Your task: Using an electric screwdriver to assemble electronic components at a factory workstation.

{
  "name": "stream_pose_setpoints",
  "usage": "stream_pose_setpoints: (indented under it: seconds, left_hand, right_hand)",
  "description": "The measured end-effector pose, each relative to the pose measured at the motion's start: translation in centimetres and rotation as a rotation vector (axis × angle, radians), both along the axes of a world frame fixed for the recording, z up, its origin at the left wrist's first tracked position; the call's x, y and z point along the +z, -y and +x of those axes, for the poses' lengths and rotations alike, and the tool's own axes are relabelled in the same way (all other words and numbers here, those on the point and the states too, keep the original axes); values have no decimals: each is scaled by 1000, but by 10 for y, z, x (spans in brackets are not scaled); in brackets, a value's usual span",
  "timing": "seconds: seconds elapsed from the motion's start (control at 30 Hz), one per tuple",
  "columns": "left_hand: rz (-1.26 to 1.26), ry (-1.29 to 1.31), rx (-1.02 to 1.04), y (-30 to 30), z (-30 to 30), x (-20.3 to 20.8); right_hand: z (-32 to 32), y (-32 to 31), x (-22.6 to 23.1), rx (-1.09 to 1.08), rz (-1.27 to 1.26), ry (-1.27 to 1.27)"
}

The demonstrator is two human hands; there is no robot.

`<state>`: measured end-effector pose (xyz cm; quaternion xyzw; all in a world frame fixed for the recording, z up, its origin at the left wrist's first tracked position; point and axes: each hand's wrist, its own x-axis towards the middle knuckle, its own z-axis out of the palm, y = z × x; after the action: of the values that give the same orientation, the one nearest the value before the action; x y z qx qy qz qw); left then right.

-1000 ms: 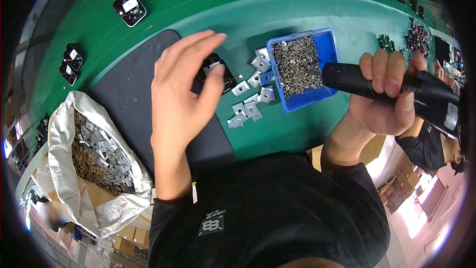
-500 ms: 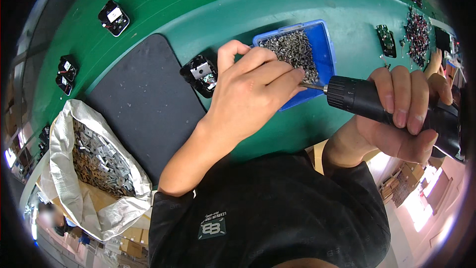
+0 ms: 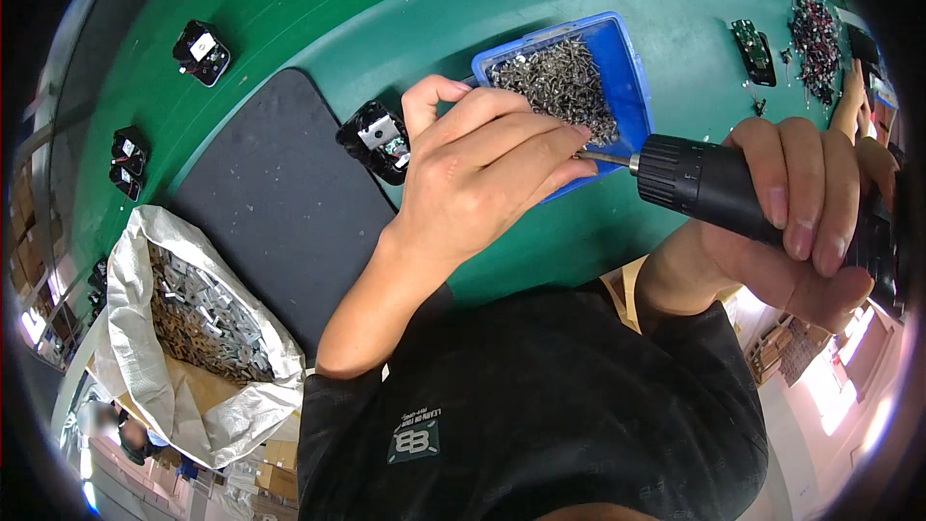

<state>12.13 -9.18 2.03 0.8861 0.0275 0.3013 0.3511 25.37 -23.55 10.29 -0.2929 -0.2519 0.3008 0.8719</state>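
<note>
My right hand (image 3: pixel 796 203) is wrapped round a black electric screwdriver (image 3: pixel 699 178), held nearly level with its thin bit (image 3: pixel 610 158) pointing left. At the tip of that bit, the thumb and fingertips of my left hand (image 3: pixel 482 164) are pinched together; whatever is between them is hidden. Both hands are over the near edge of a blue bin (image 3: pixel 632 96), which holds a heap of small metal screws (image 3: pixel 555 77). Just left of my left hand lies a black plastic housing (image 3: pixel 371 140) with a metal plate and a circuit board inside.
A dark grey mat (image 3: pixel 270 174) covers the bench's left side. An open white sack (image 3: pixel 145 318) of small metal plates stands at the near left. More housings (image 3: pixel 203 53) lie on the green belt beyond. A circuit board (image 3: pixel 752 50) and a parts pile (image 3: pixel 815 43) lie right, near another person's hand (image 3: pixel 851 96).
The whole view has shifted slightly, and the bin appears a little higher and further left. My left fingers remain at the bit's tip, and my right hand keeps its grip on the screwdriver.
</note>
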Motion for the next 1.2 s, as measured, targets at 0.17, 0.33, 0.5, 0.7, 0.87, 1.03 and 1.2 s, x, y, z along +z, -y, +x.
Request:
stream_pose_setpoints:
  seconds: [0.17,0.33,0.5,0.7,0.87,1.03,1.2]
  left_hand:
    - [-78,-34,-12,1,1,-1]
    - [-57,-19,-14,3,4,3]
    - [-46,-73,-24,5,6,7]
    - [-158,-204,-31,7,9,19]
    - [-14,-264,-34,-4,-4,13]
    - [-31,-189,-22,1,-9,8]
    - [-47,-136,5,0,-11,10]
  right_hand:
    - [2,-1,-8,29,89,40]
    - [-2,-3,-8,-3,100,63]
    - [-4,0,-7,11,-27,180]
    - [-3,-1,-11,13,-58,219]
    - [0,1,-8,43,-44,213]
    - [-1,-2,-5,78,-34,204]
    - [-1,-1,-3,105,-32,197]
